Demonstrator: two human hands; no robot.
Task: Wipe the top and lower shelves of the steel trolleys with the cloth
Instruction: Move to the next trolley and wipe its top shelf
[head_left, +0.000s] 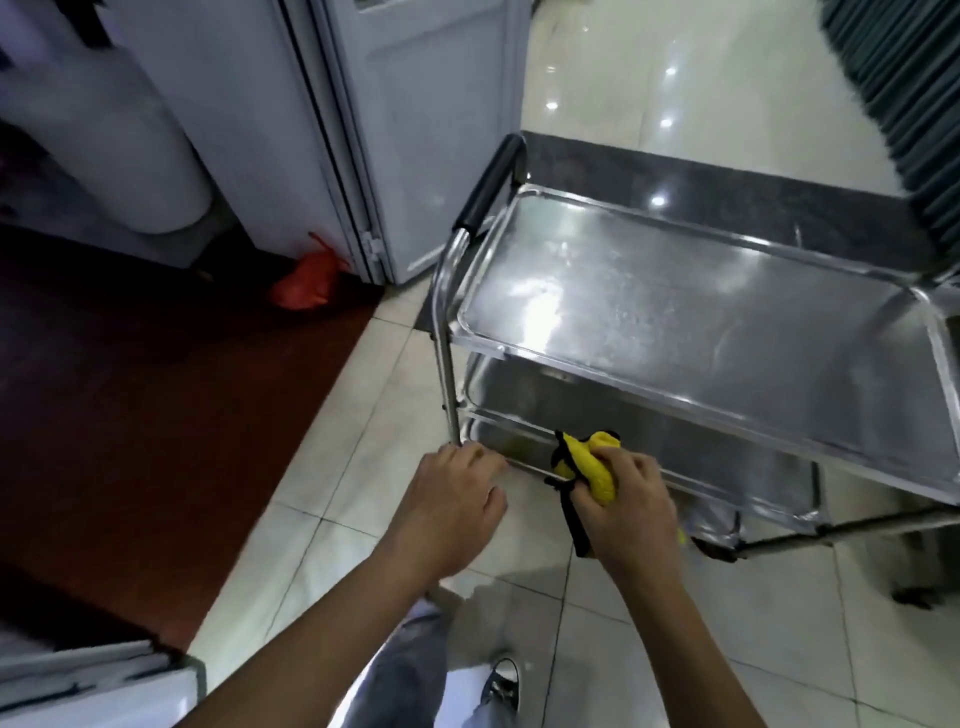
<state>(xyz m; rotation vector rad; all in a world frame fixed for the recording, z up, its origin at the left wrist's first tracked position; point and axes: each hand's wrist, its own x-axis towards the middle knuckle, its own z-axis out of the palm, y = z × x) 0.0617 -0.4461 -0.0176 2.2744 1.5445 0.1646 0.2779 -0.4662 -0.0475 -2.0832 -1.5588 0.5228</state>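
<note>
A steel trolley stands ahead of me with a shiny top shelf (701, 322) and a lower shelf (649, 441) beneath it. Its push handle has a black grip (491, 182) at the far left end. My right hand (623, 514) grips a bunched yellow cloth (587, 462) with black trim, held in front of the lower shelf's near rim. My left hand (457, 499) hovers beside it near the trolley's front left leg (448, 384), fingers loosely curled and holding nothing.
A white door frame (343, 156) and a white cylinder (140, 130) stand at the left. A red bag (306, 280) lies on the dark red carpet (156, 389). The floor is glossy tile (727, 649). My shoe (501, 686) shows below.
</note>
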